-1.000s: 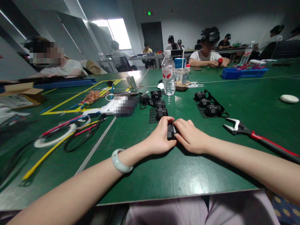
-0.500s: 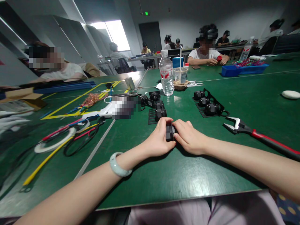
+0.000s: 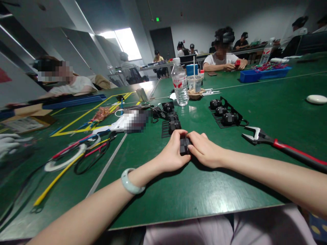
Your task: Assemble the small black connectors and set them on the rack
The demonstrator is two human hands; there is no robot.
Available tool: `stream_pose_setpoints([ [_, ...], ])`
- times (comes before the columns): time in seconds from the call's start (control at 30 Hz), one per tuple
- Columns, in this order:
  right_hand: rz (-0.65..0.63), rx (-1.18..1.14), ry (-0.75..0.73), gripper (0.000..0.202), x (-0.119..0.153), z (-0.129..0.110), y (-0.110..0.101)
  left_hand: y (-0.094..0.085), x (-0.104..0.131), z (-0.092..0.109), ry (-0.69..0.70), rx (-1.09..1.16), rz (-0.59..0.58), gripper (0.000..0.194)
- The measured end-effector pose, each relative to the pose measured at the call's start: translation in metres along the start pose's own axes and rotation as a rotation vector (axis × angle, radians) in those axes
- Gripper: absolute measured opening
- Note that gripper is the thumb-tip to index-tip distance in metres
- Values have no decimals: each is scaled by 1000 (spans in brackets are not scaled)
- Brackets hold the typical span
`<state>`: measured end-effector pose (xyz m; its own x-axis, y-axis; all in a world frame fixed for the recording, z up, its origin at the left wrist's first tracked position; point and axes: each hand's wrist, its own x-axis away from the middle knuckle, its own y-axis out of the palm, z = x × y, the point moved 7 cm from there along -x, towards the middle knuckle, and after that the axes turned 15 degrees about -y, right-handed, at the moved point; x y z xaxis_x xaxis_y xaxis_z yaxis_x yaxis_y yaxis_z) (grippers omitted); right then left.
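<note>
My left hand (image 3: 175,151) curls around a black plastic cable gland (image 3: 184,145), thumb on the near side and fingers on the far side. My right hand (image 3: 206,149) closes on the same gland from the right, its fingers covering that end. Just beyond my hands, several black cable glands (image 3: 174,122) sit on a slotted black plate (image 3: 166,129). To the right is another group of cable glands (image 3: 229,118) on a black bracket (image 3: 232,108). An adjustable wrench (image 3: 270,139) with red and black handles lies right of my right hand.
Coloured cables (image 3: 60,177) and a white cable ring (image 3: 66,162) lie on the left. Farther back stand a water bottle (image 3: 180,83) and a cup with a straw (image 3: 195,83). A blue tray (image 3: 274,73) is at the far right. Other people sit around the table.
The view has shifted slightly, moving the left-hand items to the right in the picture. Both hands keep nearly the same hold on the cable gland.
</note>
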<state>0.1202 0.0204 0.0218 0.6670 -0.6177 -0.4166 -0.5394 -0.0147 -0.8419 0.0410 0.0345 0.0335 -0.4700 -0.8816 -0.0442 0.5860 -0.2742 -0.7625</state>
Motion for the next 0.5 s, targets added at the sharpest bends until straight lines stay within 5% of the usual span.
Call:
stream_pose_setpoints([
  [0.5,-63,156,-41,33,3,-1,-17,-4,2,2,-7,104,-11,64],
])
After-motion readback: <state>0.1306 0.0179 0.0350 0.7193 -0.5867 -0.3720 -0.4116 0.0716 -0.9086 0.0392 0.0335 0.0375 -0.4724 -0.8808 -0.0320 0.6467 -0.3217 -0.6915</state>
